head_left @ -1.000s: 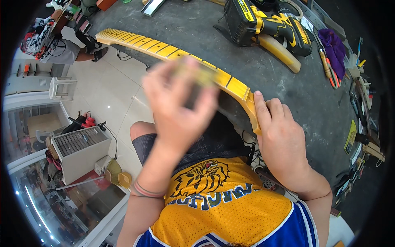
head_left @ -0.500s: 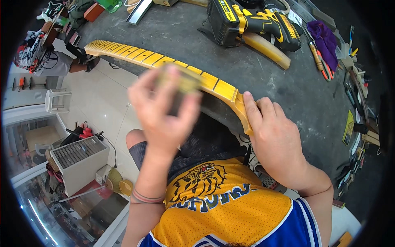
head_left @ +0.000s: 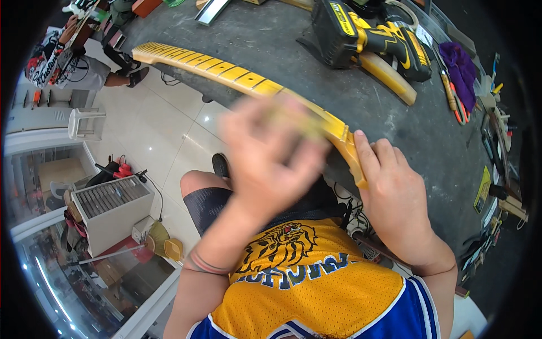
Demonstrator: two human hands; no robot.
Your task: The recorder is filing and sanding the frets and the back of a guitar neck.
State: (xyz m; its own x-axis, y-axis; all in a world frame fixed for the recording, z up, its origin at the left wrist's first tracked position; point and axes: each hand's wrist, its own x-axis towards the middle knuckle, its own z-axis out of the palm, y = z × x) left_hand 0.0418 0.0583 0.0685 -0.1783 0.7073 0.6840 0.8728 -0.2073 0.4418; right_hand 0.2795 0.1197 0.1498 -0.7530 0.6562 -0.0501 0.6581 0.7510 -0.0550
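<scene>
Where the dark grey workbench (head_left: 293, 51) meets the open floor, a yellow guitar neck (head_left: 226, 69) lies along its near edge. It is glossy yellow wood with thin dark fret lines crossing it at regular steps. Its long axis runs from the upper left, where the free end sticks out past the bench over the white tiles, down to the lower right, where the broader end curves downward beside the person's right hand.

The left hand (head_left: 268, 161) is over the middle part of the neck and is blurred. Its fingers are curled around a small yellowish thing, maybe a pad or block (head_left: 293, 121), but I cannot tell exactly what it is, nor how tight the grip is. The wrist is bent and the forearm rises from the lower edge.

The right hand (head_left: 395, 198) lies flat and mostly open on the bench, palm down, its fingertips touching the lower right end of the neck and pressing against its side. It grasps nothing.

Further back on the bench stands a yellow and black power tool (head_left: 367, 37), and next to it a pale curved wooden piece (head_left: 389, 79). Small hand tools (head_left: 457, 99) lie along the right edge.
</scene>
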